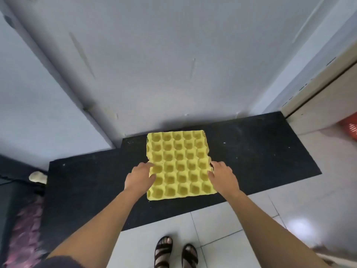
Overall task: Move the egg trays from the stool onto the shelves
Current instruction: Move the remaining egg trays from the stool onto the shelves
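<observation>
Gripping the yellow egg tray [179, 165] by its two side edges, the hands sit opposite each other; the left hand [140, 177] is at the tray's 9 o'clock side, the right hand [223, 176] at 3 o'clock, each with its thumb laid over the rim; how far the fingers reach underneath is hidden. The tray lies flat, cups up and empty, on a black shelf [260, 151], its 12 o'clock edge close to the grey wall [173, 64]; no stool is in view. This looks like the setting-down on the shelf; moulded pulp bends easily, so keep both hands level and squeeze lightly; slide the tray toward 12 o'clock until it is square with the wall, then let go with both hands together; check that the 6 o'clock edge stays well inside the shelf's front lip.
</observation>
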`<state>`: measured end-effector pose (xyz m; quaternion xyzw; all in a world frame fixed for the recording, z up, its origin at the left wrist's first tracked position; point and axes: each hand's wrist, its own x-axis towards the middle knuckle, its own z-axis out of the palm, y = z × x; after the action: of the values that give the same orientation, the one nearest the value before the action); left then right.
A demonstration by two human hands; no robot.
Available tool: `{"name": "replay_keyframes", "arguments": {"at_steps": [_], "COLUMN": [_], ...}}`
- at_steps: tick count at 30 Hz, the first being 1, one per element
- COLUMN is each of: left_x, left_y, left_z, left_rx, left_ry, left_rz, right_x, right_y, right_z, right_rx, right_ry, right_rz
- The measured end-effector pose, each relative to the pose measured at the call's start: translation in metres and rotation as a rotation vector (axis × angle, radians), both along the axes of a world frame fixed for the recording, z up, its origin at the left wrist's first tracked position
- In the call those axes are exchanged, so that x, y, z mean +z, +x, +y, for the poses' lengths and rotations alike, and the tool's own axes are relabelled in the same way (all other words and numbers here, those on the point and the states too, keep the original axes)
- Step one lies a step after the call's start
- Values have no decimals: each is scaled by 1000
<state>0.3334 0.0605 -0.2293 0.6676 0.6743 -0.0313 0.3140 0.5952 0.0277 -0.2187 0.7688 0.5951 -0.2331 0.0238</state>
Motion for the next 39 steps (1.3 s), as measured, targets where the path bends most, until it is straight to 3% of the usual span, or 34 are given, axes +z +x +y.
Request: {"name": "replay_keyframes", "arguments": {"at_steps": [5,8,11,16,24,39], "left_x": [-80,-113,-126,-123,-116,-58], "left_y": [12,16,17,14,-3,0], "left_z": [7,14,15,21,16,20], "left_rx": [248,497,645,786,752,770], "left_ry": [-120,-244,-284,-244,-128,42], "left_rz": [-28,-178,-314,-316,-363,-641], "right_x": [-87,-122,-139,-143,-137,-110], "right_y": [12,17,18,14,-3,1], "right_z": [20,29,35,37,27,31], "right_rx": [-217,-395,-459,-578,-468,-533], "right_ry": [-97,-147,-167,-168,49,-16], "right_rz": [98,193,157,190,124,308]}}
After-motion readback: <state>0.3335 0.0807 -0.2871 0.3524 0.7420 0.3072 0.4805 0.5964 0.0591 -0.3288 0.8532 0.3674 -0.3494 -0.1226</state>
